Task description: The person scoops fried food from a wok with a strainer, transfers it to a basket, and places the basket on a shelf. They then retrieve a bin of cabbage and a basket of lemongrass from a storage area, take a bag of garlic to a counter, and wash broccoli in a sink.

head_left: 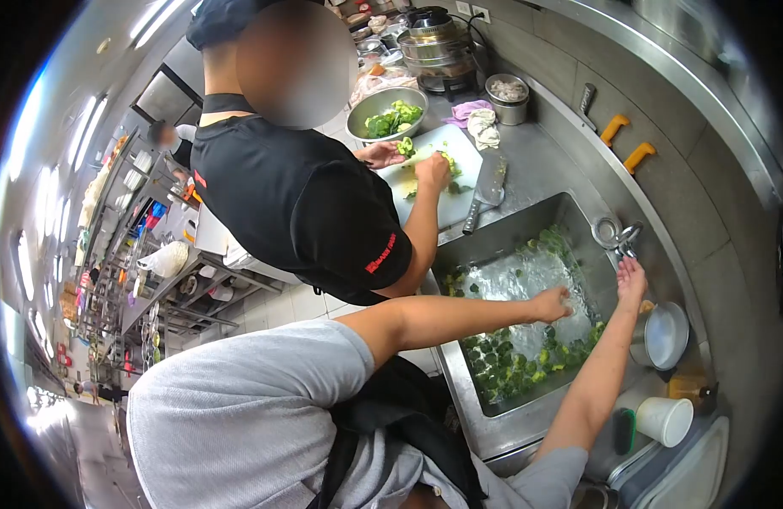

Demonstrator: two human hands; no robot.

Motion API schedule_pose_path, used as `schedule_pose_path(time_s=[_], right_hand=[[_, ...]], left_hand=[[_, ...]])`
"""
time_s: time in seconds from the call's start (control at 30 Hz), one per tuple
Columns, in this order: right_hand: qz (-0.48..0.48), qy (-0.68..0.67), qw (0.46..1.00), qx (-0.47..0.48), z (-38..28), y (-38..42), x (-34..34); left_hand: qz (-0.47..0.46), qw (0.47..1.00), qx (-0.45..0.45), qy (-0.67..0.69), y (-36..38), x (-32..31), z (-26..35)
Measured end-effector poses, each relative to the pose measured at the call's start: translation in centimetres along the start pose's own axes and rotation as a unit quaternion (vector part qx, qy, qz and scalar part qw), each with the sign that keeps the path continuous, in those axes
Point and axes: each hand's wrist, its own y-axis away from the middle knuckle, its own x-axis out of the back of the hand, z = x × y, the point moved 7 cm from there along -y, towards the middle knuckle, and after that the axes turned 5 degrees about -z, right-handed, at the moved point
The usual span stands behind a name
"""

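My left hand [551, 304] hangs over the water in a steel sink [540, 212], its fingers loosely bent and apart, with nothing visible in them. Green broccoli florets [514, 365] float in the water, thickest along the near side. At the sink's right rim, the fingertips of my right hand [632, 278] are closed on the lever of a metal faucet [616, 233]. Beside me a co-worker's hands [434, 172] handle broccoli over a white cutting board [461, 148]. A cleaver [490, 182] lies at the board's edge.
A metal bowl [356, 127] holding broccoli stands beyond the board. Cloths [483, 127] and a steel pot [508, 110] are near the wall. Orange-handled knives [637, 158] hang there. A metal bowl [667, 335] and white tub [665, 422] stand right of the sink.
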Motion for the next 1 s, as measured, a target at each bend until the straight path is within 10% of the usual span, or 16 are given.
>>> schedule_pose_path(time_s=[0.07,0.17,0.23,0.27,0.37,0.47,0.6,0.63,0.77,1.0], right_hand=[[-0.02,0.027,0.999,-0.02,0.3,0.3,0.1],[-0.029,0.053,0.996,0.073,3.3,0.8,2.4],[-0.006,0.178,0.98,0.093,4.3,8.3,0.9],[0.061,0.491,0.84,0.224,6.0,7.7,2.3],[0.079,0.545,0.801,0.234,10.3,14.4,1.1],[0.06,0.513,0.825,0.229,12.5,25.4,-3.5],[-0.047,0.569,0.757,0.319,18.7,37.2,-10.0],[-0.135,0.473,0.853,0.174,22.2,38.4,-10.3],[-0.286,0.483,0.821,-0.106,32.3,45.4,-14.5],[-0.634,0.64,0.426,0.086,44.1,53.6,-37.9]], left_hand=[[0.031,0.961,-0.179,-0.207,1.5,0.0,-1.4],[-0.218,0.971,0.029,-0.099,6.6,1.0,-3.6],[-0.206,0.96,-0.069,-0.177,11.5,2.6,-1.8],[-0.226,0.958,-0.047,-0.173,13.2,3.2,-2.5],[-0.258,0.95,-0.085,-0.153,18.1,5.6,-5.2],[-0.351,0.934,0.068,-0.017,25.4,9.8,-6.5],[-0.208,0.974,-0.071,-0.053,32.2,19.1,-13.6],[-0.168,0.983,-0.048,-0.055,33.9,21.5,-17.3],[0.103,0.98,0.104,-0.136,42.3,31.9,-33.2],[0.318,0.924,-0.008,0.211,60.3,40.6,-25.7]])
